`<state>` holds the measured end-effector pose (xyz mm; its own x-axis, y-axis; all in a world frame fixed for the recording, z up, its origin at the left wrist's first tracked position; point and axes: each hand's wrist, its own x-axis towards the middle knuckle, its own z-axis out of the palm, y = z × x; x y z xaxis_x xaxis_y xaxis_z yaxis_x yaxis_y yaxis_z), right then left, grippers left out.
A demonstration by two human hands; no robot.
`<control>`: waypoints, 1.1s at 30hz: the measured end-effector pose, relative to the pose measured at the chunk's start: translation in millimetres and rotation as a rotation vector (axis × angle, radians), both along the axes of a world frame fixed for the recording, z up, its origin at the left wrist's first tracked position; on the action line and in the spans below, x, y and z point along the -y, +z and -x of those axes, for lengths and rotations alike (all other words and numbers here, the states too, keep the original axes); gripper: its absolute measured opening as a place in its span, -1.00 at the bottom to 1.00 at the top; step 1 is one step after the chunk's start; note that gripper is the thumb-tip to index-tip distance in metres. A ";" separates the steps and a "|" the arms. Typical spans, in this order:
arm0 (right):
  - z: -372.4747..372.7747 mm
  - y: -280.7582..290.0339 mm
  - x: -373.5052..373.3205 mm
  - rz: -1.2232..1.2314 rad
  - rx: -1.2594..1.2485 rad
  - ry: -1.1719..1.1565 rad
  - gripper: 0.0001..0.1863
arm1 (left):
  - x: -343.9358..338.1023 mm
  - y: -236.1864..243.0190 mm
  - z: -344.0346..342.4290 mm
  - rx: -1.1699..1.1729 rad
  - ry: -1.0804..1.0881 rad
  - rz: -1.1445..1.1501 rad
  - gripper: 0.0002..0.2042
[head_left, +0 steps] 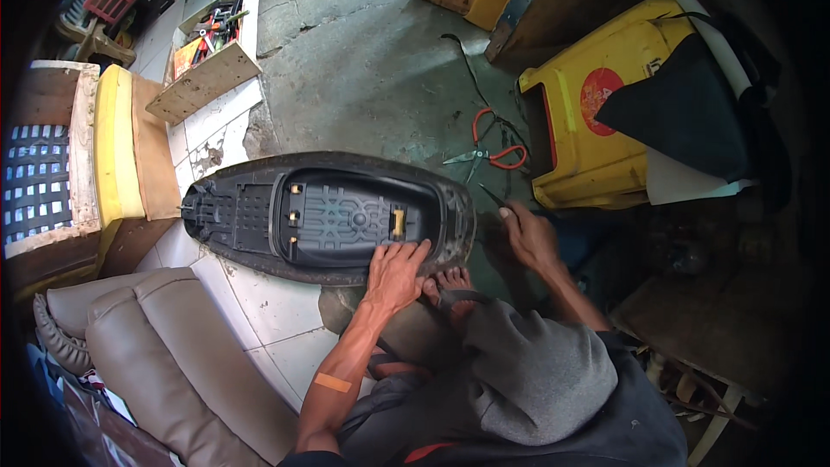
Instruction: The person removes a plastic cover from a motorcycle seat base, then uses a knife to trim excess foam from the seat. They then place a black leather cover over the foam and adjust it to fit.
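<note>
An upturned motorcycle seat (246, 233) lies on the floor in front of me, its black ribbed underside facing up and its narrow end toward the left. My left hand (397, 275) grips its near rim, fingers bent over the edge into the hollow. Just right of the seat's wide end, my right hand (529, 238) is closed around a thin, dark pointed tool (492, 196); its tip is apart from the seat and its handle is hidden in the fingers. Scissors with red handles (508, 156) lie spread on the floor beyond that tool.
A yellow plastic stool (553, 112) with dark sheet material (670, 91) over it stands at right. Back left is a wooden box (212, 78) of tools. Brown padded cushions (164, 355) lie near left. My bare foot (451, 284) is beside the seat's near edge.
</note>
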<state>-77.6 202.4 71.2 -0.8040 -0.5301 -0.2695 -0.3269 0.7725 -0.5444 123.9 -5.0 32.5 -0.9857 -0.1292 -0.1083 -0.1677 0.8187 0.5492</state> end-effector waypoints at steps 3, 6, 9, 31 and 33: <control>-1.4 43.1 2.0 -0.065 -0.167 0.350 -0.72 | 1.0 0.2 9.9 -0.041 0.055 0.019 -0.35; 8.2 59.5 11.0 -0.294 -0.309 0.532 -0.78 | 0.9 -1.2 20.1 -0.017 0.063 -0.004 -0.35; -5.5 46.9 3.9 -0.346 -0.379 0.778 -0.83 | -1.9 -3.7 24.3 -0.015 0.042 -0.022 -0.35; 23.5 16.7 37.4 -0.307 -0.220 0.903 -0.48 | 1.4 -10.2 12.3 -0.012 0.054 -0.040 -0.31; 45.4 12.8 52.1 -0.393 0.250 0.876 -0.46 | 2.6 -8.3 11.0 -0.012 0.050 -0.033 -0.29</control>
<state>-123.0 150.2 84.0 -0.0673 -0.7463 -0.6622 -0.7792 0.4538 -0.4323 112.9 -7.5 24.2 -0.9795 -0.1745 -0.1011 -0.2005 0.7909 0.5781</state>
